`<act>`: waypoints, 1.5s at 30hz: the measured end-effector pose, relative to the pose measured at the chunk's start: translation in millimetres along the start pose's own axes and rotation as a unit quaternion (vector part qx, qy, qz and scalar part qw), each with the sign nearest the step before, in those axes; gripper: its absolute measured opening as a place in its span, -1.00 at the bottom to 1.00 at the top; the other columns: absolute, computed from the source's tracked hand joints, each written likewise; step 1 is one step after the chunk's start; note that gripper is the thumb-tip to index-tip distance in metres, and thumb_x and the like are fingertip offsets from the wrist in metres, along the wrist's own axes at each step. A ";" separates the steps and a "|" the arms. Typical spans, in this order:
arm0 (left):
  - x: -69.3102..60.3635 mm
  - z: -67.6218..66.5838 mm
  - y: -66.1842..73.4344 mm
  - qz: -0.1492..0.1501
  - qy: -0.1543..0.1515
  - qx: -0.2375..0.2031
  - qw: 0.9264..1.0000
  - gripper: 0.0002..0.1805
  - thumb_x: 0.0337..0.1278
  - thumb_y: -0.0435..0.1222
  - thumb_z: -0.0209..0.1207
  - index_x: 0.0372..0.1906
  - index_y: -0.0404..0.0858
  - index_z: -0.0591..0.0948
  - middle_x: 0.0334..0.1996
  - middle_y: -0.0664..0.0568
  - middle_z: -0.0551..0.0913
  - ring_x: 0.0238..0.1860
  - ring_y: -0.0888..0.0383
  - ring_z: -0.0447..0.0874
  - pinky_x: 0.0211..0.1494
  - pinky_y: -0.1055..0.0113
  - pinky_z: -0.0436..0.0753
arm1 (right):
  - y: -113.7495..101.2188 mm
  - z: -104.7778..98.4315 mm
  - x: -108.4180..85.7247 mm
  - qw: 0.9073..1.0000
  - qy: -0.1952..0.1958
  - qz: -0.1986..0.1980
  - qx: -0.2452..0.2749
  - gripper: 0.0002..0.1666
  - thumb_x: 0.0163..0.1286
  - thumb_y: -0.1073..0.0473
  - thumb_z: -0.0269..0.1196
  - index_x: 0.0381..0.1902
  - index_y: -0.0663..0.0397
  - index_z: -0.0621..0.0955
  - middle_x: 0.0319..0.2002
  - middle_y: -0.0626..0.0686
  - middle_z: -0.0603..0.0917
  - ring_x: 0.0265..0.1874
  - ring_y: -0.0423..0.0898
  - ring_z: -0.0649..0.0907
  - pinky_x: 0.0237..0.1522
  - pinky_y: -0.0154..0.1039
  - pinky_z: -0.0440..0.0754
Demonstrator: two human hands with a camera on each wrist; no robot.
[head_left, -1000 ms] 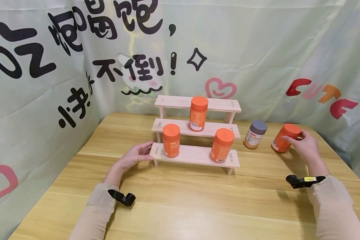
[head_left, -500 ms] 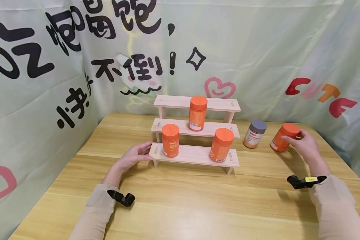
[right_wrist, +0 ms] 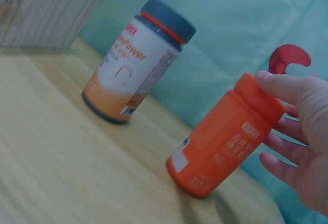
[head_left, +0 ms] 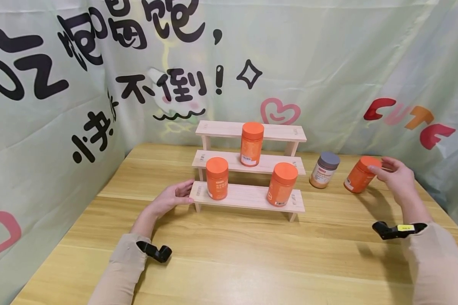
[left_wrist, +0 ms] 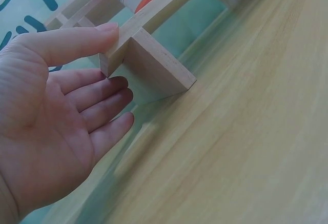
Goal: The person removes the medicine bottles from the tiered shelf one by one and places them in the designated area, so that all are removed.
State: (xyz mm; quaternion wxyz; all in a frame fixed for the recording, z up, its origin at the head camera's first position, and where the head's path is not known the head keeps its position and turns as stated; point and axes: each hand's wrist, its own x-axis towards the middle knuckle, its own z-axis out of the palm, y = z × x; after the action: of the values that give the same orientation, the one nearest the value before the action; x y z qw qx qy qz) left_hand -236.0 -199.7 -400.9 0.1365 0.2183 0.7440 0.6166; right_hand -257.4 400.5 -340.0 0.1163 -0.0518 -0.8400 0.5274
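Observation:
A three-step wooden display shelf (head_left: 248,195) stands on the table. My left hand (head_left: 173,198) holds the left end of its lowest step; in the left wrist view the thumb (left_wrist: 82,42) lies on the board and the fingers are below and behind it. To the right, an orange jar (head_left: 360,176) with an orange lid stands upright on the table. My right hand (head_left: 398,180) is beside its lid, fingers spread loosely. In the right wrist view the thumb tip (right_wrist: 264,76) is at the lid's edge, the other fingers partly behind the jar. A grey-lidded jar (head_left: 323,170) stands left of it.
Two orange jars stand on the lowest step, one at the left (head_left: 217,180) and one at the right (head_left: 282,185). Another orange jar (head_left: 251,145) is on the middle step. A printed curtain (head_left: 328,63) hangs behind the wooden table (head_left: 236,258).
My right hand has loosened from the orange jar's lid and shifted a little to the right, while the jar stays in place. The left hand has not visibly moved.

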 end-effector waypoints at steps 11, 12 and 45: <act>-0.2 1.0 0.3 -0.009 0.005 0.002 1.000 -0.15 0.07 -0.41 0.20 0.36 -0.57 -0.02 0.37 -0.36 0.01 0.35 -0.25 0.02 0.37 0.00 0.07 | -36.6 -8.1 5.1 0.999 0.008 0.012 -0.049 -0.05 0.27 -0.14 0.18 0.43 0.20 0.07 -0.28 -0.45 0.38 -0.31 -0.56 0.41 -0.15 -0.67 0.43; -0.1 1.0 0.3 -0.008 0.005 0.002 1.000 -0.15 0.07 -0.42 0.19 0.36 -0.57 -0.02 0.37 -0.36 0.01 0.35 -0.25 0.02 0.37 0.00 0.07 | -39.1 -7.8 6.0 0.999 0.006 0.010 -0.049 -0.05 0.26 -0.14 0.18 0.43 0.19 0.07 -0.27 -0.45 0.38 -0.31 -0.57 0.42 -0.13 -0.66 0.43; 0.7 0.8 0.9 -0.010 0.007 0.013 1.000 -0.15 0.07 -0.39 0.20 0.36 -0.56 0.00 0.36 -0.38 0.04 0.34 -0.28 0.04 0.37 -0.03 0.07 | -146.1 65.3 -3.2 0.982 -0.145 -0.107 -0.062 -0.22 0.29 -0.09 0.20 0.37 0.10 0.24 0.13 -0.10 0.52 -0.01 -0.36 0.48 0.29 0.11 0.15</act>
State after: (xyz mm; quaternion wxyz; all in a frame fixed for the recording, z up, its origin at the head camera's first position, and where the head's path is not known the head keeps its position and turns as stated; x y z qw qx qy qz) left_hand -236.1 -198.5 -400.2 0.1347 0.2086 0.7550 0.6069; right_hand -265.4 278.8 -236.4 0.0454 0.1080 -0.8799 0.4605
